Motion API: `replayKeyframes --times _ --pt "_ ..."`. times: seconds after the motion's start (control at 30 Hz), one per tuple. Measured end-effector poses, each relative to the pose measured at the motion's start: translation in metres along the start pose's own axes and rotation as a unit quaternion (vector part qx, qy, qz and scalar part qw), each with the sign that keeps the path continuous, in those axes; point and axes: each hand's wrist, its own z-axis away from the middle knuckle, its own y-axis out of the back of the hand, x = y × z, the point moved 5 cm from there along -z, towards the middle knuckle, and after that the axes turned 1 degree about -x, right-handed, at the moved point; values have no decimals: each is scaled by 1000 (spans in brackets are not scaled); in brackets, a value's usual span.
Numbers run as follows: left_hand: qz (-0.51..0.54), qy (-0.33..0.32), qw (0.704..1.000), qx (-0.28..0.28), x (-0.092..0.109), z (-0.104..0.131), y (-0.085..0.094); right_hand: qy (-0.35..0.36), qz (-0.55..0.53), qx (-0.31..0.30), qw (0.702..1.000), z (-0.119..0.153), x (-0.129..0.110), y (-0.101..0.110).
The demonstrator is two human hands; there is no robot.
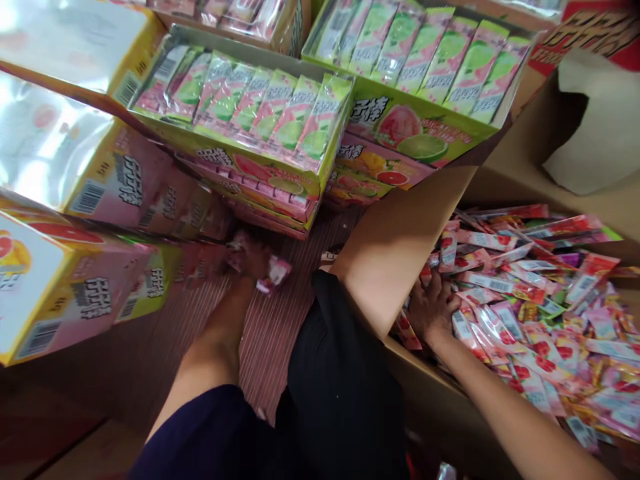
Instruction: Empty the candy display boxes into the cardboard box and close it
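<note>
Although the sealed boxes (pixel 100 180) at the far left look squarely piled, they crowd the left forearm, and a careless elbow could shove one out of line. Their sides carry barcodes, fruit pictures and bold black Chinese-style characters; I can't read a brand. The left hand (pixel 255 261) is a blur beside a small pink packet (pixel 277 273), low over the striped floor (pixel 280 327); whether its fingers grip anything I can't tell, and a loose hold could leave packets underfoot. Just beyond, the open green display box (pixel 240 163) sits on a slightly uneven stack that a bump might topple, while its neighbour (pixel 415 137) shows a lime, a pink fruit and small lettering too soft to read. Then comes the big carton (pixel 400 260), whose raised flap could snag a sleeve. Inside it, the right hand (pixel 434 303) has its fingers spread and bent over the loose sachets (pixel 487 283), gripping nothing I can make out; they lie jumbled in several colours, so kinds could get mixed, or slick wrappers slide away.
</note>
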Motion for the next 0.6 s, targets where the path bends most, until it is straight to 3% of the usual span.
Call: replayKeyframes --times 0.1,0.17,0.23,0.3,0.33,0.43,0.53,0.6 --pt "-96 -16 995 -37 -20 43 -23 -12 10 0 1000 -1 -1 2" --pt "-173 -31 984 -24 -29 69 -33 -23 16 -14 999 -2 0 -2" --pt "-246 1 967 70 -33 85 -33 -27 25 -16 999 -2 2 -7" --pt "-254 123 942 181 -39 91 -27 -19 32 -2 999 -2 3 -11" --pt "-236 198 928 210 -42 92 -25 -16 35 8 999 -2 4 -12" --pt "-180 342 902 193 -46 89 -27 -4 37 34 999 -1 3 -15" --pt "-152 346 910 171 -43 98 -26 6 31 47 998 -1 2 -17" --pt "-82 320 932 150 -42 114 -29 10 24 45 999 -2 4 -17"
